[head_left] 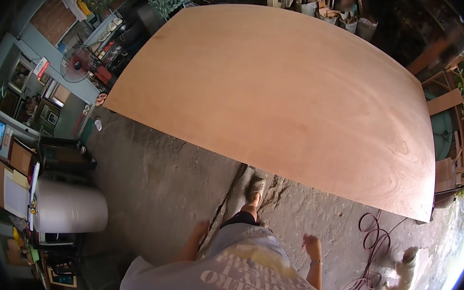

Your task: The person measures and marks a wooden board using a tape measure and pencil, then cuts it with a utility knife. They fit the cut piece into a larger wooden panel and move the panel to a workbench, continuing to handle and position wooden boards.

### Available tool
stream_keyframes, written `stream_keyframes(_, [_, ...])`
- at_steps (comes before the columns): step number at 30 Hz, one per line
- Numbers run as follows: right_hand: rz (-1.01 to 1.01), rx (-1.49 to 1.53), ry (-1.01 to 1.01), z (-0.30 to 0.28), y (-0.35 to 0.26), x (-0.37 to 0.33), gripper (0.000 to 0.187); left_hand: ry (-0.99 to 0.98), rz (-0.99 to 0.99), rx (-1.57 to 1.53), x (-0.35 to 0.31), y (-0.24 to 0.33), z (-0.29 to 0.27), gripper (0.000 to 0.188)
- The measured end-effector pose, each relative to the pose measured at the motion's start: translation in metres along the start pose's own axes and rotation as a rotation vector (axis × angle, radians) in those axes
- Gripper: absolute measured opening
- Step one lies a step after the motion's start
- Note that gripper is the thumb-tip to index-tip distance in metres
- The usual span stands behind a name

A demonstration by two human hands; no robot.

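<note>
A large sheet of plywood (269, 93), light brown and smooth-grained, lies in front of me, its near edge slanting down to the right. My left hand (201, 229) hangs beside my body above the concrete floor, apart from the sheet. It is blurred, and its finger pose is unclear. On the other side, my right hand (312, 247) is also away from the sheet, with its fingers loosely apart and nothing visible in them. One foot in a sandal (258, 187) is stepped forward close to the plywood's near edge. Whatever supports the sheet is hidden beneath it.
A looped dark red hose or cord (369, 251) lies on the floor at right, near a light-furred dog (401, 276). A pale drum (72, 208) stands at left, and a fan (77, 65) beyond it. Several filled sacks (348, 24) sit behind the sheet.
</note>
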State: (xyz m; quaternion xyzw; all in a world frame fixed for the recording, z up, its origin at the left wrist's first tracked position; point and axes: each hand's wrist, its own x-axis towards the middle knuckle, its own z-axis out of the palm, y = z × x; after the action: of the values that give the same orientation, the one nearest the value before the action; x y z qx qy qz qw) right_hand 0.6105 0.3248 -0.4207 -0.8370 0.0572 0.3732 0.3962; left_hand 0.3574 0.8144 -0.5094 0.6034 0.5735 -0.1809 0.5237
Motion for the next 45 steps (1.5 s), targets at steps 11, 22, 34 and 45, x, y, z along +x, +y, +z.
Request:
stream_keyframes(11, [-0.163, 1.572, 0.331, -0.057, -0.115, 0.147, 0.069, 0.133, 0.283, -1.188, 0.059, 0.346, 0.017, 0.041])
stream_keyframes(22, [-0.038, 1.591, 0.843, -0.034, -0.147, 0.177, 0.04, 0.144, 0.203, -0.907, 0.086, 0.366, -0.022, 0.024])
stream_keyframes(34, [0.07, 1.563, 0.667, -0.04, -0.168, 0.17, 0.04, 0.227, 0.423, -0.863, 0.083, 0.381, -0.03, 0.029])
stream_keyframes(45, [0.627, 0.609, -0.019, -0.041, 0.028, 0.136, 0.084, 0.082, 0.413, -0.391, 0.04, 0.277, -0.008, 0.067])
